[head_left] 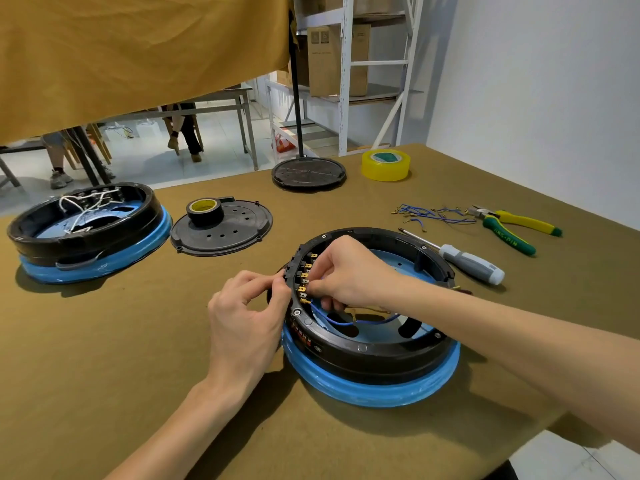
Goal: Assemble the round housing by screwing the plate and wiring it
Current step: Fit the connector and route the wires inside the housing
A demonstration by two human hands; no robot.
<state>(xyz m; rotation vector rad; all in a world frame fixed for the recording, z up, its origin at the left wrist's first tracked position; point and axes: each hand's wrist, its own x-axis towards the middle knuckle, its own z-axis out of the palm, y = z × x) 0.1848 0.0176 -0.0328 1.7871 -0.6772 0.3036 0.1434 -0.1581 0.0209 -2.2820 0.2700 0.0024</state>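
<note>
The table point(104, 341) lay under an olive cloth, and a mustard cloth point(138, 53) hung across the far left. Behind it stood a white rack point(346, 74) holding cardboard boxes. A second housing point(88, 230), black on a blue ring with white wires inside, sat at the table's left edge. Beside it lay a black plate point(235, 233), flat, with a roll of black tape point(205, 211) standing on it. Farther back sat a round stand base point(309, 173), and near it a roll of yellow tape point(386, 165).

And there was the housing point(370, 327), front and centre-right, open side up, resting flat on its blue ring! Being round, it showed no long axis; its row of brass terminals point(304, 278) sat on the inner left wall, facing inward. The right arm reached across the near rim and hid part of the interior. A screwdriver point(460, 258) lay just behind the rim, tip pointing back-left, with pliers point(512, 226) and loose blue wires point(433, 214) beyond it.

The left hand point(242, 323) was curled, fingertips pinching the outer rim by the terminals. The right hand point(349, 271) was curled inside the housing, fingertips pinching at a terminal, where a blue wire point(346, 322) looped away across the floor.
</note>
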